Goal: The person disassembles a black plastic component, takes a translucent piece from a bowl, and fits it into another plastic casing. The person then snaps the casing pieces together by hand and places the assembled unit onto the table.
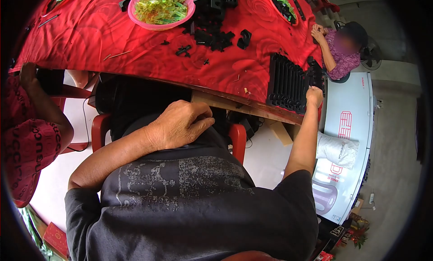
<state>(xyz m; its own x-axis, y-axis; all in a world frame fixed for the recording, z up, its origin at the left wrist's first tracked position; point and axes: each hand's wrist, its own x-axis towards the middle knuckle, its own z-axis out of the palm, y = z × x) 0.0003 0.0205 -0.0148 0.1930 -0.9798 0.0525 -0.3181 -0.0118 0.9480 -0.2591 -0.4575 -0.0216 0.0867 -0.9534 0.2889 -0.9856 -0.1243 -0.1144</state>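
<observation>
Slim black plastic strips [287, 83] lie side by side on the right end of the red rose-patterned cloth [153, 51], long axes pointing away from its near edge. The right hand [314, 96] curls at their right, the left hand [184, 124] before the dark shirt [198, 207]; whether either grasps anything I cannot tell.

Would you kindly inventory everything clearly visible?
Floral tablecloth: one, red, top
Round plastic basin: one, pink, upper left
Translucent pieces: many, yellow-green, inside it
Angular parts: many, black, beside basin
Slatted row: one, black, tablecloth's right
Plastic chairs: several, red, left and centre
Plump sack: one, white, right
Lettered panel: one, pale, around sack
Coworkers: two, pink and purple tops, left, upper right
Left hand: one, bare, above lap
Right hand: one, bare, at slatted row
</observation>
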